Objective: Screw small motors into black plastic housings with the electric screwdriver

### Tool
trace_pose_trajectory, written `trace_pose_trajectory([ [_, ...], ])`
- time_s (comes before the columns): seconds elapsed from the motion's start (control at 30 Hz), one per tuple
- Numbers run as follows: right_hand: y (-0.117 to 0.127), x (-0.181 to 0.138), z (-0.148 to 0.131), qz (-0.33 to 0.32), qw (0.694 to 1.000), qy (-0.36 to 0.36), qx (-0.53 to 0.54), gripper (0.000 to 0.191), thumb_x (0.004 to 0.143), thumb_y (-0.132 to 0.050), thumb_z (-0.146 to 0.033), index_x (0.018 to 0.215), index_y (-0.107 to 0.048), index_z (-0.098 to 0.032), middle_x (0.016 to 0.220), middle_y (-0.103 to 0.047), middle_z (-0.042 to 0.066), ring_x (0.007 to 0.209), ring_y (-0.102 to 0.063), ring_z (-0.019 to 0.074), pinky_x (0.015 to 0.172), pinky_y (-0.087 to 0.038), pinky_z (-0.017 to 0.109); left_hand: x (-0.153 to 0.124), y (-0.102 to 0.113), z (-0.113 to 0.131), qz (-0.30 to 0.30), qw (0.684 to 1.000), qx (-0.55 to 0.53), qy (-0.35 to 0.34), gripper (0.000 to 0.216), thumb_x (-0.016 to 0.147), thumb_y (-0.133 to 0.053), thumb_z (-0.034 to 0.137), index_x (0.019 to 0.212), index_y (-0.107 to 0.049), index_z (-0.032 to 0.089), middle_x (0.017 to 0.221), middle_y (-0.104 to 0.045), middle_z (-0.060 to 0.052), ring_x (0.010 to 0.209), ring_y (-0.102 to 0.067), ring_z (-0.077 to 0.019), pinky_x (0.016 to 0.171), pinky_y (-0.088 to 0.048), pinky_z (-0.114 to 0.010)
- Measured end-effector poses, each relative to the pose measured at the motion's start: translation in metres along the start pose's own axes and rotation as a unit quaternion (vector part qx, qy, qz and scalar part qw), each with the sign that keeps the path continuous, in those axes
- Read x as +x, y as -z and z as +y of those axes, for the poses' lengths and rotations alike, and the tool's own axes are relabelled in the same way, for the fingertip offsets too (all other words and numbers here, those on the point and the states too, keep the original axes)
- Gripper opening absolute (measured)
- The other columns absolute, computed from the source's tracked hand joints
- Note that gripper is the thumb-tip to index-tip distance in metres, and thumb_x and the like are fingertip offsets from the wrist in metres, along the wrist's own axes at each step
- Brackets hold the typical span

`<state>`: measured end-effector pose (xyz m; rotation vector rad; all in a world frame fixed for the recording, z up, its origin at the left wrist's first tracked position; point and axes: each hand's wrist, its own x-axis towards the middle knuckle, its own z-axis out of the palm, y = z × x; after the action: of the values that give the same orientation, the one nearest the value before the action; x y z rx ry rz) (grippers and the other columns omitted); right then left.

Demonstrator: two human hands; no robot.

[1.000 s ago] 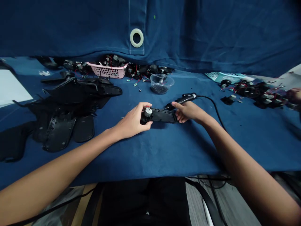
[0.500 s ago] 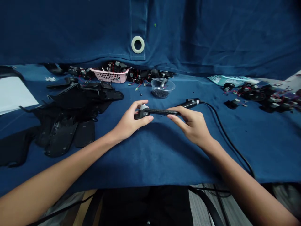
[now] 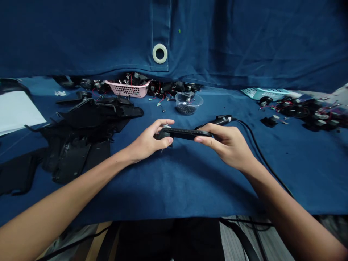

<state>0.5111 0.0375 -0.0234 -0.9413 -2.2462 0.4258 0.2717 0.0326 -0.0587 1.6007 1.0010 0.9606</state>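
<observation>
the left hand (image 3: 146, 141) and the right hand (image 3: 227, 145) hold a long, flat black plastic housing (image 3: 187, 133) between them, lifted just above the blue cloth table cover (image 3: 190, 185) and tilted edge-on to the view. the left hand's fingers curl together around the near end, clamping it against the palm, while the right hand's fingers lie closed over the other end with the thumb pressed beneath it. just beyond the right hand, a black corded electric screwdriver (image 3: 221, 120) lies on the cloth with no hand on it, and its black cable (image 3: 261, 152) curves away toward the right. a clear plastic bowl of small black screws (image 3: 189, 103) sits farther back, near a pink plastic basket (image 3: 127, 88) filled with dark parts and red wires. to the left lies a heap of black molded panels (image 3: 76, 152), beside a white sheet of paper (image 3: 16, 112). to the right are a teal plastic basket (image 3: 261, 93) and a cluster of small black wired parts (image 3: 304, 114). as things lie, this one housing is in hand, the heaps on both sides remain (whether any of those pieces are finished is too hard to tell from here), and no screw shows in either hand.
</observation>
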Motion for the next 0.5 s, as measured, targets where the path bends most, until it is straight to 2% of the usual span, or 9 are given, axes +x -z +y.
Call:
trace_pose_trajectory([
  [0.17, 0.0, -0.001, -0.003, -0.009, 1.0, 0.017, -0.008, 0.02, 0.091, -0.059, -0.039, 0.089, -0.065, -0.021, 0.085, -0.071, 0.001, 0.073, -0.063, 0.0151, 0.067, -0.046, 0.025, 0.0, 0.002, -0.001, 0.0, 1.0, 0.002, -0.001, 0.062, 0.08, -0.065, 0.036, 0.136, -0.043, 0.018, 0.097, -0.058, -0.006, 0.079, -0.053, -0.0138, 0.069, -0.043, -0.028],
  [0.27, -0.001, -0.001, -0.002, -0.011, 1.0, 0.013, -0.022, 0.02, 0.091, -0.059, -0.039, 0.087, -0.066, -0.021, 0.082, -0.07, 0.0, 0.068, -0.062, 0.0144, 0.063, -0.045, 0.026, 0.0, -0.001, -0.003, -0.002, 1.0, 0.01, 0.003, 0.061, 0.079, -0.067, 0.036, 0.134, -0.045, 0.021, 0.108, -0.057, -0.008, 0.088, -0.057, -0.0164, 0.075, -0.044, -0.029],
  [0.4, 0.009, 0.0, 0.004, 0.053, 0.998, -0.012, -0.042, 0.019, 0.089, -0.061, -0.04, 0.091, -0.068, -0.023, 0.081, -0.07, 0.0, 0.067, -0.062, 0.0157, 0.061, -0.046, 0.027, 0.0, -0.005, -0.009, -0.023, 0.994, -0.098, 0.031, 0.058, 0.09, -0.054, 0.048, 0.14, -0.037, 0.025, 0.13, -0.05, -0.011, 0.112, -0.055, -0.0228, 0.085, -0.047, -0.034],
  [0.5, 0.034, 0.002, 0.019, 0.14, 0.988, -0.044, -0.052, 0.017, 0.085, -0.066, -0.041, 0.089, -0.07, -0.025, 0.083, -0.069, 0.001, 0.073, -0.063, 0.0196, 0.066, -0.047, 0.032, 0.003, -0.001, -0.015, 0.01, 0.991, -0.131, -0.007, 0.053, 0.095, -0.045, 0.049, 0.141, -0.037, 0.024, 0.136, -0.049, -0.011, 0.125, -0.047, -0.024, 0.097, -0.042, -0.038],
])
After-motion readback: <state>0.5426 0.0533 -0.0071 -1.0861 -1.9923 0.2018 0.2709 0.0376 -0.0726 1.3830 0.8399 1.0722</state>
